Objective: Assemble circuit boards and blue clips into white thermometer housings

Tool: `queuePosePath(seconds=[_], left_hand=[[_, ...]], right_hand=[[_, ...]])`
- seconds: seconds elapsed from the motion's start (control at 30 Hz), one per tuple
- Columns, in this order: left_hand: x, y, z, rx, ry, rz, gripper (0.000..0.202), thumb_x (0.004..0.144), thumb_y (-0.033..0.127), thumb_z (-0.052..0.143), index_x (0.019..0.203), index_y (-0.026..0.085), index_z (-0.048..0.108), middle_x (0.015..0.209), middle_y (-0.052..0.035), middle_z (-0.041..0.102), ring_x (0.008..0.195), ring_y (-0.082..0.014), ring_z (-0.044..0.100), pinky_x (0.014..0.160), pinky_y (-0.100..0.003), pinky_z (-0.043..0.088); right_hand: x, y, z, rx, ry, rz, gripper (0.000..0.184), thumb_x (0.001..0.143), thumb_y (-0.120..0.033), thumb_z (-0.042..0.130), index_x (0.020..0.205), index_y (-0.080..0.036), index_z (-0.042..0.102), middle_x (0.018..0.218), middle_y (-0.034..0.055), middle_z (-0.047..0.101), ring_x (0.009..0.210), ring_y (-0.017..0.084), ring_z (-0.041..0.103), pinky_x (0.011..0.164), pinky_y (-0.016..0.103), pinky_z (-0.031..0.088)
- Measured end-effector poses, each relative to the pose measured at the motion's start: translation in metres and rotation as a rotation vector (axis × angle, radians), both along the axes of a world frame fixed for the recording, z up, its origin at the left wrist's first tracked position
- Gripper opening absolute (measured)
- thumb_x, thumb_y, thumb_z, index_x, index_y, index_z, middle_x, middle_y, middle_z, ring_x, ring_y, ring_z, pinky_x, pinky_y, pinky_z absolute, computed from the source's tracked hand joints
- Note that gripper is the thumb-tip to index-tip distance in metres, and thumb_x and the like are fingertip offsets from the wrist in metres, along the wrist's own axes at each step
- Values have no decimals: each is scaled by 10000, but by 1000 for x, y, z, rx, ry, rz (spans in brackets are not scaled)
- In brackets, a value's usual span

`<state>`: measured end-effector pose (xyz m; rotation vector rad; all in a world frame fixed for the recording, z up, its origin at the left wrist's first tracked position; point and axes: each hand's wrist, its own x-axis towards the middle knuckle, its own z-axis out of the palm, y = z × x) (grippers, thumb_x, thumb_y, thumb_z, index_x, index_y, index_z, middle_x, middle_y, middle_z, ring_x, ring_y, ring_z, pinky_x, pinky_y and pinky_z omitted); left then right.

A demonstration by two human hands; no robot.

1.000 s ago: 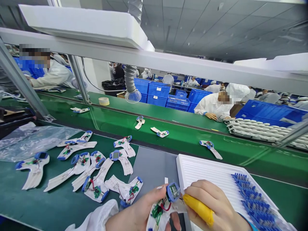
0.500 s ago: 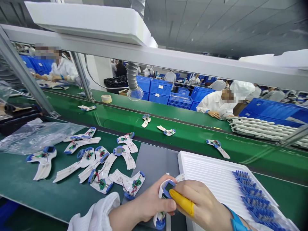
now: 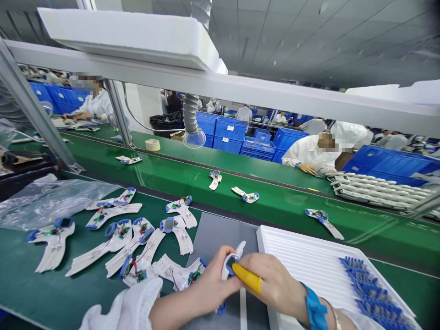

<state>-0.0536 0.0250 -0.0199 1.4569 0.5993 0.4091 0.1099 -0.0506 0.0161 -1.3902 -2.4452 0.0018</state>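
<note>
Clasping a white casing (image 3: 225,270) with a blue-rimmed screen (image 3: 232,260), the left hand (image 3: 213,280) is together with the right hand (image 3: 275,280) above the grey mat (image 3: 220,227). A yellow finger cover (image 3: 248,277) on the right hand lies at the screen; whether that hand also grips the casing cannot be told, as the hands hide much of it. Immediately right stands a white tray (image 3: 299,250) bearing blue parts (image 3: 373,291). Leftward, opened casings (image 3: 55,245) crowd the green table (image 3: 30,293), one partly covered by the left forearm (image 3: 177,308), with a plastic bag (image 3: 51,204) at the far left. Further casings (image 3: 250,197) lie well apart along the green belt (image 3: 282,204) ahead.
</note>
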Motion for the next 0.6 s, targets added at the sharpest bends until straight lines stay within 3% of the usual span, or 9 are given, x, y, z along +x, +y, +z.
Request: queuePosePath(seconds=[0.07,0.13,0.23,0.3,0.47,0.6], left_hand=[[9,37,-4,-46,45,63,252,783,350,554,944,192,442,733,37,521,700,-138,530,670,-267,431],[25,85,-9,-25,97,148,222,847,374,486,936,170,488,762,19,550,757,-144,554,709,-282,444],[69,152,-18,-18,221,233,252,863,349,513,991,135,554,926,-39,596,801,-158,583,718,-341,490],[107,184,-26,-3,255,273,281,870,337,513,1069,141,547,1035,-64,593,869,-175,593,752,-370,506],[193,224,-53,60,236,338,321,872,324,515,1144,153,518,1138,-82,564,965,-204,580,813,-413,498],[219,250,-72,113,209,287,343,869,323,519,1170,160,502,1176,-87,543,1000,-217,565,837,-431,485]], right_hand=[[22,27,-8,-78,-96,-144,319,896,-374,449,1089,-145,562,989,112,642,897,197,601,757,327,500],[50,61,-14,-126,-160,-316,350,885,-342,464,1148,-125,545,1130,157,586,1018,232,563,840,374,481],[97,121,-26,-155,-194,-531,285,894,-266,473,1125,-119,553,1174,144,554,1039,231,551,863,409,467],[125,158,-36,-197,-216,-650,283,877,-289,528,1117,-141,551,1190,103,546,1052,227,543,879,438,454],[183,217,-70,-331,-233,-873,323,865,-305,557,1149,-155,531,1220,89,526,1067,232,535,881,454,454],[221,229,-88,-448,-200,-1000,281,875,-311,543,1102,-147,552,1114,73,581,945,191,588,802,396,500]])
